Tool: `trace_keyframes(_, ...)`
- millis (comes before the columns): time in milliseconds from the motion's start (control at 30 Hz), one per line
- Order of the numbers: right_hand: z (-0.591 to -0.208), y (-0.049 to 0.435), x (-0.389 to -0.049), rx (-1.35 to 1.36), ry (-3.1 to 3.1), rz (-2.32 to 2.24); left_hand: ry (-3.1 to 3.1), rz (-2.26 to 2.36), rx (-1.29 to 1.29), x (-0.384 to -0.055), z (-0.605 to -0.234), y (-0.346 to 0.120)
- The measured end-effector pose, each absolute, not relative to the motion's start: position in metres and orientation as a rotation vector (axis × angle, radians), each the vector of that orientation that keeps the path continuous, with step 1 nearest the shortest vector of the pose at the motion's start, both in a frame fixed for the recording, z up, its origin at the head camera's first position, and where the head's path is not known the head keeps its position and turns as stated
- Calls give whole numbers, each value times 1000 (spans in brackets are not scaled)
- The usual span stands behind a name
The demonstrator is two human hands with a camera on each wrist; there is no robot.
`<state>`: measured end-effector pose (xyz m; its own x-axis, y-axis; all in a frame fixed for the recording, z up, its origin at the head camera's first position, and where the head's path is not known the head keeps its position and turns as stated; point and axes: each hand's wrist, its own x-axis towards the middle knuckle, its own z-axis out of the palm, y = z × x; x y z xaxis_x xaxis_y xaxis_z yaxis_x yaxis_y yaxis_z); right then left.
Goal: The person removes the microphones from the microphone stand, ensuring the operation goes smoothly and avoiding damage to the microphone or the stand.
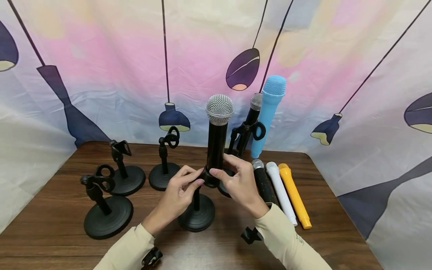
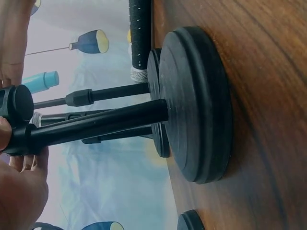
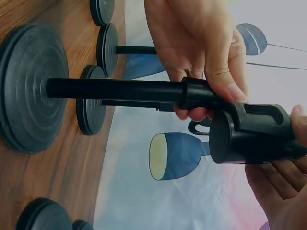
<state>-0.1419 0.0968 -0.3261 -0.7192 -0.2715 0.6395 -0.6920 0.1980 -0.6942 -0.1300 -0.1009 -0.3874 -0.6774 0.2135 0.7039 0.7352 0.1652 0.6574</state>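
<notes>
A black microphone with a silver mesh head (image 1: pixel 219 108) stands upright over a round-based desk stand (image 1: pixel 197 214), its lower end in the stand's clip (image 3: pixel 261 120). My left hand (image 1: pixel 179 195) pinches the stand just under the clip, at the joint (image 2: pixel 19 105) on top of the post. My right hand (image 1: pixel 241 182) holds the lower part of the microphone and the clip between thumb and fingers. In the right wrist view, the left hand (image 3: pixel 196 52) is at the joint and the right hand (image 3: pixel 283 196) is around the clip.
Several black stands with bare clips (image 1: pixel 108 217) occupy the table's left side. Back right, another black microphone (image 1: pixel 251 116) and a blue microphone (image 1: pixel 268 112) rise upright. Black (image 1: pixel 264 183), white (image 1: pixel 281 193) and yellow (image 1: pixel 295 197) microphones lie at right. A printed curtain (image 1: pixel 202 56) hangs behind.
</notes>
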Motion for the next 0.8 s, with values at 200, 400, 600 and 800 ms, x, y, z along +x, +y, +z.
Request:
trace_keyframes(200,-324,97,-142,911,-2103,1516,-1979,-1514,-892,-129,-386,-100)
trace_keyframes(400,-324,97,-141,913,-2111,1461,-1966,-1502,-904,-129,-386,-99)
trace_keyframes(600,-322,98,-142,906,-2116,1409,-2009,-1514,-880,-130,-387,-99)
trace_keyframes(800,-321,98,-142,904,-2135,1390,-2002,-1503,-879,-130,-386,-98)
